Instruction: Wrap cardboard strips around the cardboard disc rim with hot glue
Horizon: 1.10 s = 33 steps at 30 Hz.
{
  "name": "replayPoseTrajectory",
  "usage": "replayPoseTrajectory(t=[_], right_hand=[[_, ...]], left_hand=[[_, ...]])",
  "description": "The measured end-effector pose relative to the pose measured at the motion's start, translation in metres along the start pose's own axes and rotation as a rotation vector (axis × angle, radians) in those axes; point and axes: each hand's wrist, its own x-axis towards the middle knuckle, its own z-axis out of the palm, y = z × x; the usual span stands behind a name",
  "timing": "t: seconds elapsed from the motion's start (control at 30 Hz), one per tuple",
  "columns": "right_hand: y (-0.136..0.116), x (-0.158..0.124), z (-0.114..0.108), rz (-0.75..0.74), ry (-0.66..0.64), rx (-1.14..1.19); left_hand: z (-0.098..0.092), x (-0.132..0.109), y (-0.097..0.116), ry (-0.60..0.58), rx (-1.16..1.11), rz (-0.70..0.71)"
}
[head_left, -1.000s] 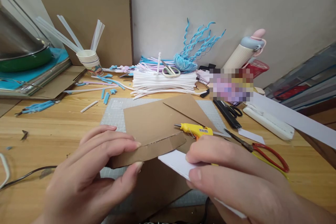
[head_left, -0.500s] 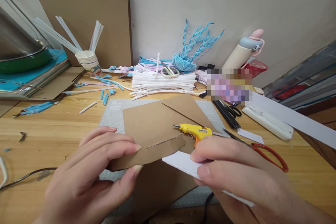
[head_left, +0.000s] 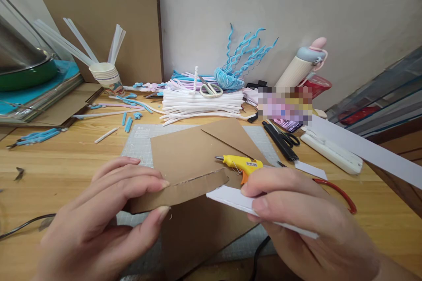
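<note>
My left hand (head_left: pixel 108 215) pinches a bent strip of brown cardboard (head_left: pixel 194 189) between thumb and fingers. In my right hand (head_left: pixel 296 210) is a white foam board strip (head_left: pixel 227 197), gripped between thumb and fingers. The white strip's tip lies close to the cardboard's far right end; whether they touch I cannot tell. Just beyond my right fingertips, a yellow glue gun (head_left: pixel 242 163) rests on a large cardboard sheet (head_left: pixel 184 145). That sheet covers part of a grey cutting mat (head_left: pixel 136 145). Red-handled scissors (head_left: pixel 339 193) are partly hidden behind my right hand.
White pipe cleaners (head_left: pixel 201 104) lie at the back with light-handled scissors (head_left: pixel 211 91) on top. Paper cups (head_left: pixel 105 77) with glue sticks stand at the left. A black cutter (head_left: pixel 280 140), a power strip (head_left: pixel 332 153) and a bottle (head_left: pixel 296 68) are at the right.
The view has shifted slightly, so most things sit a little further left. The white strip has turned a little in my right hand, and both hands keep their hold.
</note>
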Motion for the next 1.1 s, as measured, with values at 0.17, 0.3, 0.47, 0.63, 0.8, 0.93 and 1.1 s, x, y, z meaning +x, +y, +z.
replayPoseTrajectory(t=[0.17, 0.3, 0.47, 0.63, 0.8, 0.93, 1.1], right_hand=[[0.006, 0.002, 0.007, 0.012, 0.068, 0.083], [0.012, 0.001, 0.012, 0.064, 0.153, 0.160], [0.020, -0.002, 0.017, 0.132, 0.207, 0.243], [0.025, -0.004, 0.020, 0.223, 0.235, 0.256], [0.028, -0.004, 0.021, 0.256, 0.245, 0.257], [0.031, -0.004, 0.021, 0.283, 0.244, 0.291], [0.032, -0.007, 0.018, 0.377, 0.242, 0.266]], left_hand=[[0.000, 0.004, -0.002, 0.007, -0.005, 0.007], [0.000, 0.007, -0.001, 0.012, 0.006, -0.024], [0.001, 0.007, -0.004, 0.047, -0.013, -0.062], [0.002, 0.005, -0.008, 0.075, -0.017, -0.090], [0.004, 0.005, -0.006, 0.126, -0.039, -0.155], [0.006, 0.006, -0.003, 0.145, -0.066, -0.209], [0.005, 0.006, -0.005, 0.138, -0.035, -0.190]])
